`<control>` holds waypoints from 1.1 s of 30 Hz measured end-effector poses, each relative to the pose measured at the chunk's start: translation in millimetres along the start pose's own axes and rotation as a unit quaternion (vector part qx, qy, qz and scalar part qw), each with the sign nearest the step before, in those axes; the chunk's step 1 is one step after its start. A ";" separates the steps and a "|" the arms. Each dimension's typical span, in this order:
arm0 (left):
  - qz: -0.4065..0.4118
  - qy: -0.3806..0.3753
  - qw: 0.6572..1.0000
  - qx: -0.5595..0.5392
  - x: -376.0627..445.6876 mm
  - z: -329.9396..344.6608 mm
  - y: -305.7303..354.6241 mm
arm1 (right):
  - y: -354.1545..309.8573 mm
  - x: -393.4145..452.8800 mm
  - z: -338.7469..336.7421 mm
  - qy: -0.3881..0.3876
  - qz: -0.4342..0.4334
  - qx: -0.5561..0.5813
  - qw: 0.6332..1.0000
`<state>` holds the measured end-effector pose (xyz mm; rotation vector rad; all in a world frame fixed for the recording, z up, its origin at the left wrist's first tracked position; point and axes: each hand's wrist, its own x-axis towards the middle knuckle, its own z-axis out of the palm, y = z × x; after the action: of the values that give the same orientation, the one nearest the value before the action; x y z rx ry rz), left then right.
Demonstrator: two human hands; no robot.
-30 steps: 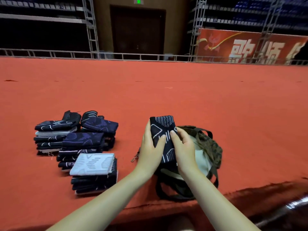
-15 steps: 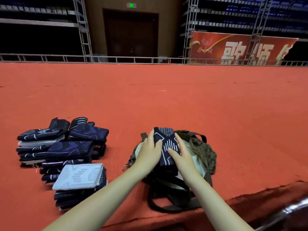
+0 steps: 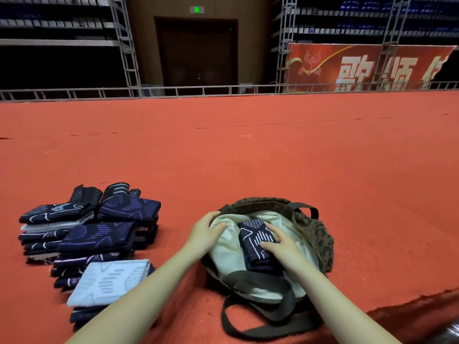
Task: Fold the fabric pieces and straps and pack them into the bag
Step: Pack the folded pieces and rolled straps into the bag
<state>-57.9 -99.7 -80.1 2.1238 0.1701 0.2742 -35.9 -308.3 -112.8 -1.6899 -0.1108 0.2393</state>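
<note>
The folded navy piece [image 3: 258, 242] has dropped from above the bag [image 3: 313, 234] into its pale lining, long axis running away from the person. The right hand [image 3: 278, 247] presses it flat-fingered; the left hand [image 3: 206, 232] grips the rim, nearer the remaining stacks [image 3: 87, 239].

Left hand [image 3: 203, 234]: forearm bare, extended forward, fingers curled over an edge, thumb side up. Right hand [image 3: 280, 247]: forearm bare, extended forward, palm down, fingers spread and fairly straight, pressing flat. Hands near, not touching.
</note>
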 end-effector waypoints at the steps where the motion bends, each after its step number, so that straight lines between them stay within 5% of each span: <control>1: 0.020 0.016 1.000 -0.011 0.2 -1.4 4.5 | -1.8 3.6 1.6 0.002 0.019 0.051 0.999; 5: 0.076 0.061 0.995 -0.021 1.5 -10.2 20.1 | -12.3 21.3 27.7 0.056 -0.005 0.179 0.982; 12: 0.059 0.116 0.991 -0.020 4.1 -23.3 15.3 | 11.4 28.5 70.5 0.062 -0.048 -0.092 0.993; 20: 0.047 0.099 0.993 0.037 7.0 -36.5 4.2 | -1.0 40.4 89.3 0.119 -0.018 -0.046 0.992; 28: 0.048 0.120 0.988 0.081 11.1 -43.7 -10.8 | 4.2 37.5 77.9 -0.029 -0.047 -0.252 0.966; 33: 0.126 0.171 0.941 0.262 5.0 -29.1 0.2 | 2.7 23.8 54.5 -0.036 -0.112 -0.285 0.951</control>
<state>-60.6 -75.0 -64.0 2.6140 0.1874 0.8301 -24.9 -250.8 -124.0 -2.2218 -0.4600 0.0985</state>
